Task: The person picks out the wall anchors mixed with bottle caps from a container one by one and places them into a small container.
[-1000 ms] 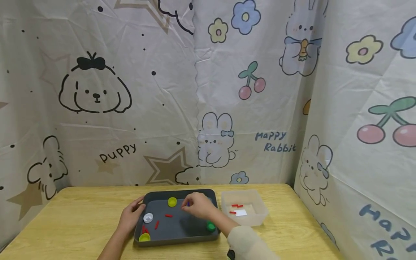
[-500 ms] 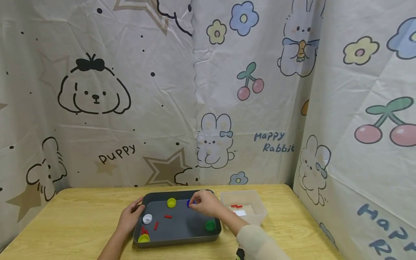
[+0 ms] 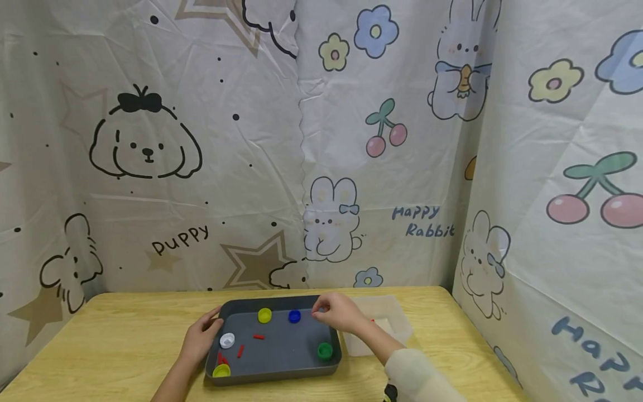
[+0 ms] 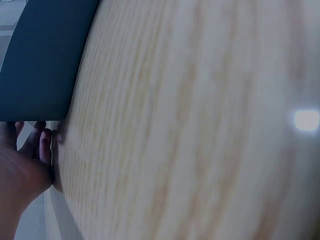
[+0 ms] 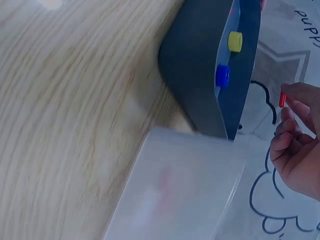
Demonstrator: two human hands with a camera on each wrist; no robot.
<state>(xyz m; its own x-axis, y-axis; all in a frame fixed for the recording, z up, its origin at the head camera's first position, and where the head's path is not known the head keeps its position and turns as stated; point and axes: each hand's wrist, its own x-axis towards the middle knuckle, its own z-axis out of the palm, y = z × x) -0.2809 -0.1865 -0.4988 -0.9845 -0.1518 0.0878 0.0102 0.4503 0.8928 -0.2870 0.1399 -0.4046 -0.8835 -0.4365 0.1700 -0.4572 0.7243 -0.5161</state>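
Note:
My right hand [image 3: 339, 312] pinches a short red stick [image 5: 282, 99] between thumb and fingertip, held up over the back right corner of the dark grey tray [image 3: 288, 357]. My left hand [image 3: 201, 332] grips the tray's left rim; in the left wrist view its fingers are partly hidden by the tray wall. Inside the tray, a yellow cap [image 3: 264, 315] and a blue cap [image 3: 294, 316] stand near the back. A green cap [image 3: 325, 351] is at the right, a white cap [image 3: 227, 340] at the left. Another yellow cap [image 3: 221, 371] sits in the front left corner.
Loose red sticks [image 3: 258, 336] lie on the tray floor, some beside the front yellow cap. Right of the tray stands a translucent plastic box [image 3: 359, 345], partly covered by my right forearm. Behind the wooden table [image 3: 125, 335] hangs a printed cloth [image 3: 251, 184].
My right hand has moved right, from above the blue cap to the tray's right rim. The blue cap, partly covered before, shows fully. My left hand stays on the rim.

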